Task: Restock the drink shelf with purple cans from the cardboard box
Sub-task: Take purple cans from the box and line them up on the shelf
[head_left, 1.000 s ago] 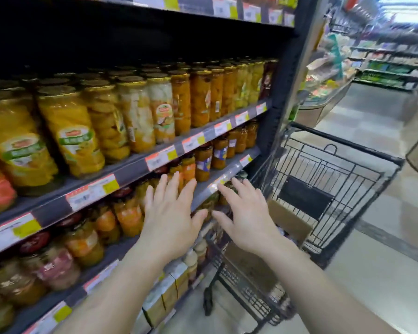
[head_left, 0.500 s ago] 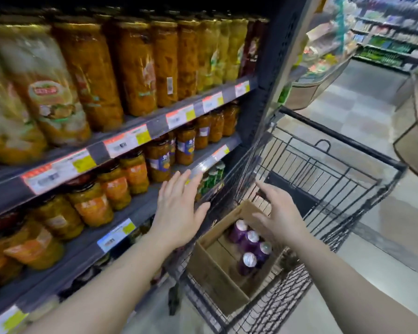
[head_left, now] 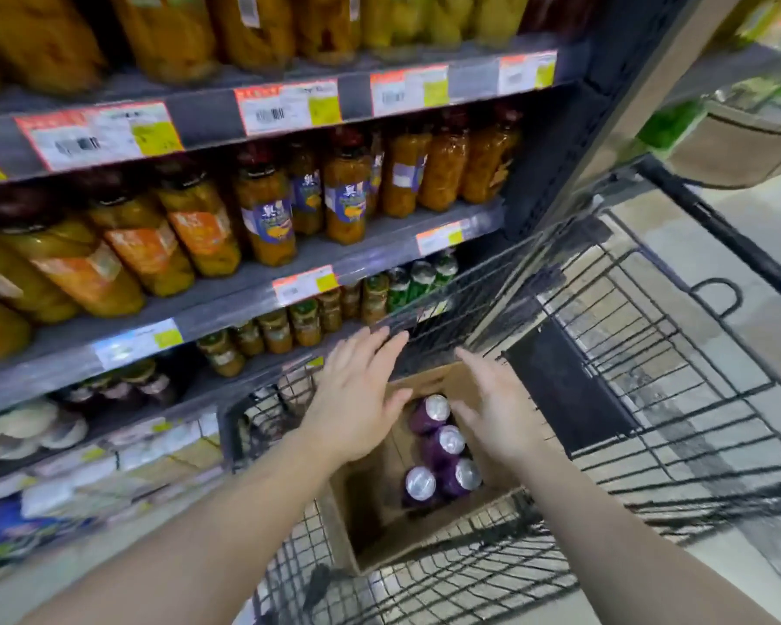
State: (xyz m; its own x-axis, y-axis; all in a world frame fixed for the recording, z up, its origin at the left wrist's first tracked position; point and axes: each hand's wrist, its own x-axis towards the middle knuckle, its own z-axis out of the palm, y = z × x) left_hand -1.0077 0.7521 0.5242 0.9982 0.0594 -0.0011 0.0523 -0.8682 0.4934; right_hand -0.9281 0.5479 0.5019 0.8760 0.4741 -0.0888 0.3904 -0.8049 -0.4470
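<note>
An open cardboard box (head_left: 429, 541) sits in a black wire shopping cart (head_left: 650, 426). Several purple cans (head_left: 443, 446) with silver tops stand upright along the box's right side. My left hand (head_left: 357, 399) hovers over the box's far left edge, fingers spread, holding nothing. My right hand (head_left: 497, 408) is above the box's far right corner, just beside the farthest can, fingers apart and empty. Neither hand touches a can.
Grey shelves (head_left: 226, 304) on the left hold jars of orange and yellow fruit (head_left: 267, 214), small jars and green cans (head_left: 420, 281) lower down. The cart's left wall stands close against the shelf unit. Tiled aisle floor (head_left: 767, 227) lies to the right.
The view has tilted down toward the cart and the box now shows fully. Both hands have dropped from shelf height to just above the box.
</note>
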